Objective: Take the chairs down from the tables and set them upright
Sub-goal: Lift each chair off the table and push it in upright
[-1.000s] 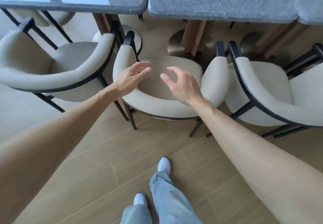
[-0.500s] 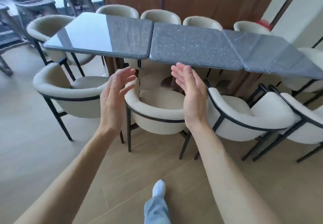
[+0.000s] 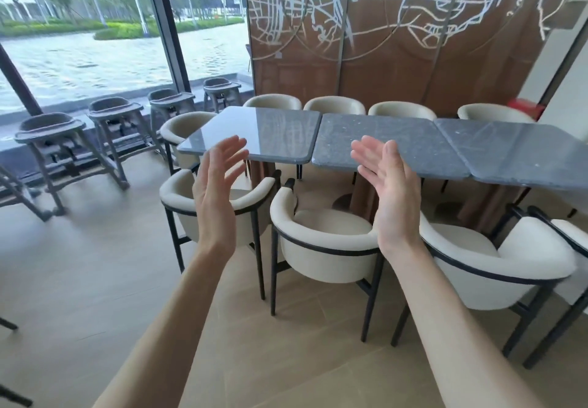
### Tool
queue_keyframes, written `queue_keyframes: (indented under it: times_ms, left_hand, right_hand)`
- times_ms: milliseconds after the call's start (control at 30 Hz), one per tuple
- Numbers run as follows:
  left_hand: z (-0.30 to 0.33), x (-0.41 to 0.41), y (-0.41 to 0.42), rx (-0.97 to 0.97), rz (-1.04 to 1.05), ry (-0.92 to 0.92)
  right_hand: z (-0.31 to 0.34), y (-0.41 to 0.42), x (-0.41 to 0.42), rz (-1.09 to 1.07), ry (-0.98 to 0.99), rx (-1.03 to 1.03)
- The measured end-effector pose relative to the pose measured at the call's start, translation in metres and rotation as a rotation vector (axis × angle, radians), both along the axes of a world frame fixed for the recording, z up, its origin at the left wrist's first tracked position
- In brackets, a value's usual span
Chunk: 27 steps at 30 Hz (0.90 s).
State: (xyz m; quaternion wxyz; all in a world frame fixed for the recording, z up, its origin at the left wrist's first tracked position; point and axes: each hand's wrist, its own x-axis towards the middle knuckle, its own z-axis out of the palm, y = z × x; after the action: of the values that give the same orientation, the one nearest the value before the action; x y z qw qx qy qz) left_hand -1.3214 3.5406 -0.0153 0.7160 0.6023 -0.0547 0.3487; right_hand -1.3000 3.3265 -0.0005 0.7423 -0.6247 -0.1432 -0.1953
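Both arms reach forward, the left hand (image 3: 216, 191) and right hand (image 3: 393, 197) raised, palms facing, each grip open and empty (fingers straight). Beyond them a cream armchair (image 3: 324, 245) stands upright on the floor (image 3: 95, 280), beside the grey tabletop (image 3: 381, 143).

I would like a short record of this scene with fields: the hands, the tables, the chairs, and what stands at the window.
left hand: left hand raised, fingers straight, holds nothing
right hand: right hand raised, palm turned inward, holds nothing
tables: three grey tables in one row, nothing on the tops
chairs: cream chairs upright on the floor along both long sides
window side: dark wooden high chairs in a row by the glass
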Motion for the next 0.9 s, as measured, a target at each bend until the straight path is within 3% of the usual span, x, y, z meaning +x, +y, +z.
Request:
queue_keyframes:
  times_ms: [133,433,667,900]
  left_hand:
    - [0.024,-0.028,-0.079,-0.030,-0.019,-0.055]
    - [0.015,-0.048,-0.310,0.064,-0.290,-0.040]
    - [0.029,0.003,-0.492,0.091,-0.525,-0.079]
    - [0.014,0.084,-0.734,0.114,-0.821,-0.139]
  right_hand:
    - [0.018,-0.079,-0.037,-0.030,-0.018,0.010]
    - [0.031,-0.295,-0.092,-0.214,-0.034,-0.021]
    - [0.029,-0.469,-0.086,-0.414,-0.037,-0.036]
    - [0.013,-0.672,-0.059,-0.707,-0.042,-0.127]
